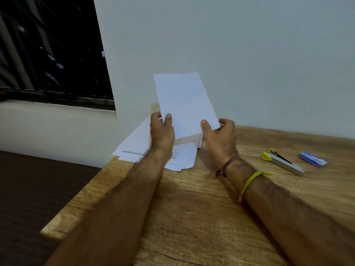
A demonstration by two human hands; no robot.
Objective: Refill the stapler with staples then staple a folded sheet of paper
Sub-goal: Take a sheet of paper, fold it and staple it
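Note:
A white folded sheet of paper point(184, 101) is held upright above the table's far left corner. My left hand point(161, 131) grips its lower left edge, thumb on the front. My right hand point(221, 134) pinches its lower right corner between thumb and fingers. The stapler point(283, 161), silver with a yellow end, lies on the wooden table point(192, 208) to the right of my right hand, apart from both hands. A small blue and white box of staples point(312, 159) lies just right of the stapler.
A loose pile of white papers point(134, 148) lies under my hands and overhangs the table's left edge. A pale wall stands right behind the table. A dark window point(48, 50) is at the upper left, with dark floor below the left edge.

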